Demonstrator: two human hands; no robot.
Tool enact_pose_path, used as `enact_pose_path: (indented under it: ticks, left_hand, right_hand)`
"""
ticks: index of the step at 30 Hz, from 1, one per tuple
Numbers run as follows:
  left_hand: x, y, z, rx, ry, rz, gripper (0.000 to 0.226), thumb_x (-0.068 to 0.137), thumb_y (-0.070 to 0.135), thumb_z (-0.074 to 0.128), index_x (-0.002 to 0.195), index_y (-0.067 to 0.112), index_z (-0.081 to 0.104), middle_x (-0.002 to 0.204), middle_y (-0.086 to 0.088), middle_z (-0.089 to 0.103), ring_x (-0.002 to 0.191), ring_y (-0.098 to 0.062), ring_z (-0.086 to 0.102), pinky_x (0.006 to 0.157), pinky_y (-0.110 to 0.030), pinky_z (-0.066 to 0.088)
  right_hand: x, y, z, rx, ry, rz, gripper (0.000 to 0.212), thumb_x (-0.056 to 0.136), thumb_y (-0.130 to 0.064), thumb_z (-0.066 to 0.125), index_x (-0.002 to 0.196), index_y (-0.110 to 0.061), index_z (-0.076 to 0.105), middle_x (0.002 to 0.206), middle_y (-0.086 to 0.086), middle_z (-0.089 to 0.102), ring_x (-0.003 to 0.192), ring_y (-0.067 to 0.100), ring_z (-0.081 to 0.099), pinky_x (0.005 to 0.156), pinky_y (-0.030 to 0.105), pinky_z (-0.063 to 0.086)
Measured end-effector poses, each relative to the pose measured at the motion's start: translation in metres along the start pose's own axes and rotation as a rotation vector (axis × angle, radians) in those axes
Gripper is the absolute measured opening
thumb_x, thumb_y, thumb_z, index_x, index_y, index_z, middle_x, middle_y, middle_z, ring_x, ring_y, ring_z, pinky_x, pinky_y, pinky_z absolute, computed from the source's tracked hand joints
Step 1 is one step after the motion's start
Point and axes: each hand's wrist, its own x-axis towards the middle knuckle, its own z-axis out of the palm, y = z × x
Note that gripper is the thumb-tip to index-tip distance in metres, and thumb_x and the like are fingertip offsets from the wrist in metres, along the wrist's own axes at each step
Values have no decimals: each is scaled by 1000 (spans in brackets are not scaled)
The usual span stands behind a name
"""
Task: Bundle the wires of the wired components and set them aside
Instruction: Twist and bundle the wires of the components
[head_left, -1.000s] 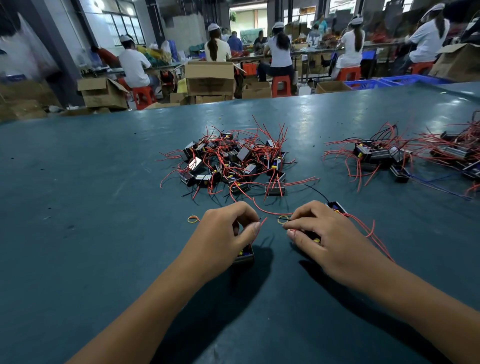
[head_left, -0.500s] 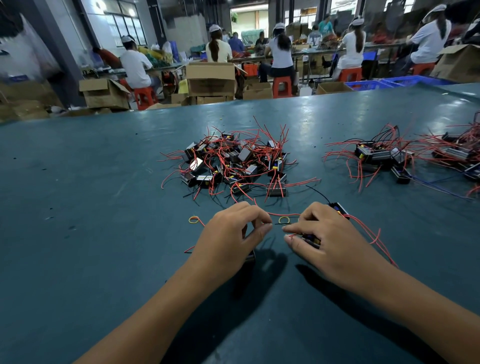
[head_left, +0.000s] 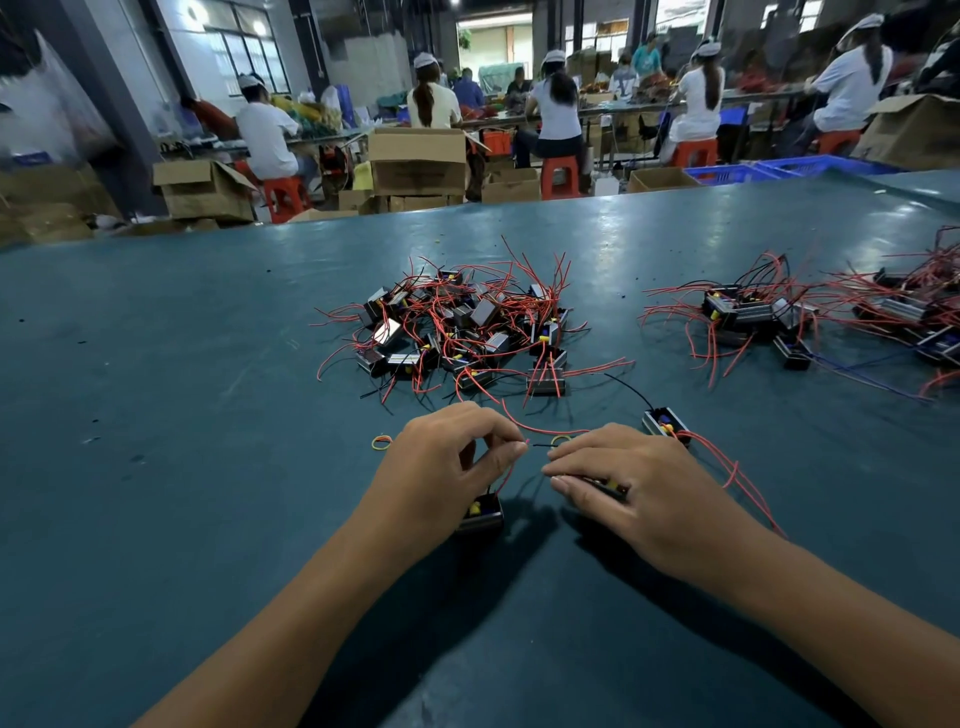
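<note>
- The left hand (head_left: 447, 467) pinches a red wire (head_left: 506, 475) rising from a small component (head_left: 480, 512) beneath it, at the near centre of the table (head_left: 182, 467).
- The right hand (head_left: 634, 488) curls over another component (head_left: 605, 486).
- The thin wire could slip from the pinch, or snag the loose wires of the pile (head_left: 467, 327) just beyond.
- The left component's long axis appears to run left-right; its wire leads up and right.
</note>
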Motion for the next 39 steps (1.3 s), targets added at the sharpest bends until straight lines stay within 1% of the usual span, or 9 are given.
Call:
enact_pose_path:
  ticks: [3, 10, 15, 17, 22, 28, 32, 37, 39]
  left_hand:
    - [0, 0, 1, 9, 10, -7, 5, 91, 25, 72, 86, 26, 71, 79, 13, 63, 70, -15, 56, 67, -37, 48]
    - [0, 1, 3, 42, 53, -56, 12, 93, 26, 70, 82, 26, 65, 78, 14, 61, 72, -13, 56, 66, -33, 48]
    - [-3, 0, 6, 21, -54, -191, 18, 85, 42, 75, 88, 34, 59, 82, 19, 65, 58, -7, 48, 55, -20, 39]
    - [-3, 0, 8, 54, -105, -204, 17, 84, 39, 77, 91, 32, 63, 78, 20, 65, 58, -1, 46, 57, -19, 34]
    - [-2, 5, 5, 110, -120, -135, 7, 88, 21, 72, 90, 27, 72, 77, 17, 64, 67, 7, 50, 59, -10, 33]
    - [-2, 9, 1, 78, -168, -131, 12, 90, 16, 67, 88, 27, 65, 81, 20, 60, 61, 2, 48, 57, -10, 35]
    - [-3, 8, 2, 82, -193, -140, 15, 92, 17, 67, 87, 29, 62, 80, 38, 54, 61, 0, 47, 58, -10, 35]
    - [-3, 6, 3, 102, -190, -102, 12, 93, 20, 68, 102, 28, 69, 83, 22, 58, 70, 3, 49, 62, -11, 32]
    - [-2, 6, 3, 107, -204, -80, 12, 93, 19, 68, 101, 28, 71, 85, 19, 59, 73, 1, 50, 63, -11, 32]
  right_hand:
    - [0, 1, 2, -8, 6, 20, 18, 90, -24, 66, 99, -15, 78, 105, -5, 74, 105, 8, 62, 93, 15, 41]
    - [-1, 6, 3, -1, 36, 86, 14, 91, -24, 68, 100, -19, 78, 106, -8, 74, 103, 9, 64, 91, 16, 41]
    - [1, 9, 4, 9, 82, 137, 14, 91, -24, 68, 101, -20, 78, 106, -10, 74, 102, 4, 63, 92, 15, 40]
    - [2, 10, 4, -4, 82, 152, 15, 92, -24, 67, 101, -20, 78, 106, -10, 74, 102, 5, 63, 91, 14, 39]
    - [4, 12, 2, 15, 101, 195, 17, 93, -22, 66, 106, -20, 77, 102, -9, 74, 96, 1, 59, 83, -1, 32]
    - [4, 12, 2, 96, 85, 193, 18, 94, -19, 64, 109, -22, 74, 102, -15, 73, 96, -5, 59, 81, 2, 37]
    - [4, 11, 2, 109, 71, 195, 18, 93, -23, 64, 109, -24, 73, 102, -15, 72, 96, -3, 61, 84, 7, 41]
    - [4, 11, 2, 105, 46, 187, 14, 89, -23, 71, 102, -23, 75, 91, -12, 71, 87, -1, 60, 74, 5, 38]
    - [4, 12, 3, 102, 39, 180, 8, 87, -22, 72, 94, -22, 75, 82, -13, 67, 83, -2, 59, 71, 5, 37]
